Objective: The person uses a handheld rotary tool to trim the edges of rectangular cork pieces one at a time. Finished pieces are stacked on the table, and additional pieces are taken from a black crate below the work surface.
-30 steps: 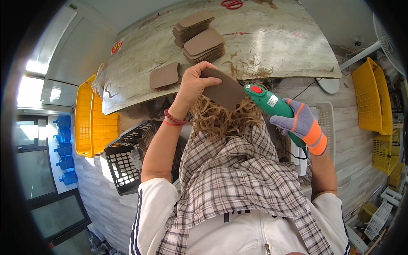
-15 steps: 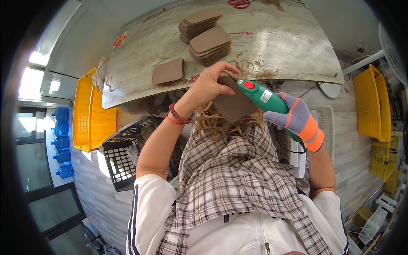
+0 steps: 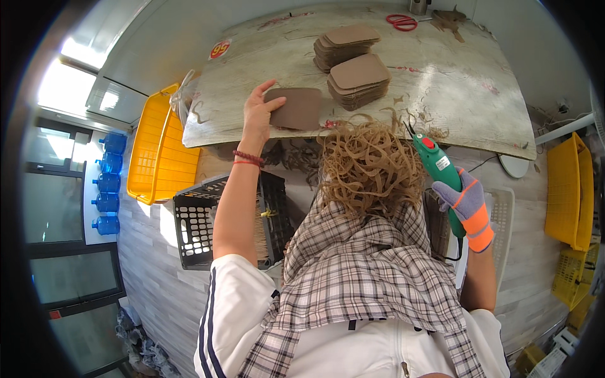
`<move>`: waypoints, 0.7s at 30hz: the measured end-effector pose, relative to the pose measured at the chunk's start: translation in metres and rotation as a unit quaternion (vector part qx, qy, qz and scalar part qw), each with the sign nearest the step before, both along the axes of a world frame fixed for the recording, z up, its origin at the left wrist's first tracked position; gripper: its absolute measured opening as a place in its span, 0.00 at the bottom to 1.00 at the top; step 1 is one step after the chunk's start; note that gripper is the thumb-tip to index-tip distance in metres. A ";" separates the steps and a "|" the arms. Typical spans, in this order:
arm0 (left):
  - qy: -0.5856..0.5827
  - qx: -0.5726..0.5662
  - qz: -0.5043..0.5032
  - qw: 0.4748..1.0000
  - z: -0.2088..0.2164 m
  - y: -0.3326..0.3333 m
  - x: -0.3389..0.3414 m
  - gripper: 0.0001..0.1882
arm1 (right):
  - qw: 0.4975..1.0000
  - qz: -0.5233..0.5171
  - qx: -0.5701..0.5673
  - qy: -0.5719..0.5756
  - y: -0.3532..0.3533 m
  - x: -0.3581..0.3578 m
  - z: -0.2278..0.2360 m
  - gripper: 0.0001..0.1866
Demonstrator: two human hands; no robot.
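My left hand [image 3: 257, 116] grips the left side of a flat brown piece with rounded corners [image 3: 296, 109] at the table's near edge, its thumb over the top. What lies beneath that piece is hidden. My right hand [image 3: 465, 200], in a purple and orange work glove, is wrapped round a green handheld electric cutter [image 3: 436, 160] with a red button. The cutter's dark tip points up and away, over the table's edge. On my lap, against a plaid apron [image 3: 372, 264], rests a tangled heap of brown trimmed strips [image 3: 372, 167], left of the cutter.
Two stacks of brown pieces [image 3: 359, 80] stand on the table [image 3: 252, 63], with red-handled scissors [image 3: 401, 22] behind. Below on the left are a black crate [image 3: 189, 230] and a yellow basket [image 3: 154, 151]. More yellow baskets [image 3: 567, 189] and a white one [image 3: 504, 220] stand to the right.
My left hand has carried a brown piece from above my lap leftward to where a single piece lay on the table. The cutter has drawn back from it, uncovering the strips.
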State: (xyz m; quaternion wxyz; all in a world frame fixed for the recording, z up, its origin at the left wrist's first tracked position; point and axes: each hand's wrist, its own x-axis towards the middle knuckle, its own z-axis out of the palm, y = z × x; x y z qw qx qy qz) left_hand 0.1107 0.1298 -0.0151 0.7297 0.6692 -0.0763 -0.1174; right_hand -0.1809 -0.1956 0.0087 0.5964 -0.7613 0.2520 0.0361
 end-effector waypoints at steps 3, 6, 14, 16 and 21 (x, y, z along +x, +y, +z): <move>-0.034 0.114 0.092 0.989 -0.044 0.032 0.041 0.30 | 1.000 0.006 0.008 0.005 0.000 -0.001 -0.008 0.20; -0.136 0.389 0.102 0.905 -0.049 0.019 0.047 0.28 | 1.000 -0.008 0.017 0.010 -0.002 -0.007 -0.010 0.20; -0.382 0.473 -0.027 0.793 -0.030 -0.107 0.042 0.29 | 1.000 -0.019 0.007 0.001 -0.001 -0.012 -0.025 0.23; -0.331 0.488 -0.074 0.804 -0.027 -0.124 0.049 0.31 | 1.000 -0.016 -0.013 -0.010 0.000 -0.015 -0.030 0.24; -0.287 0.464 -0.067 0.835 -0.017 -0.133 0.049 0.29 | 0.999 -0.034 -0.002 -0.005 0.001 -0.025 -0.023 0.24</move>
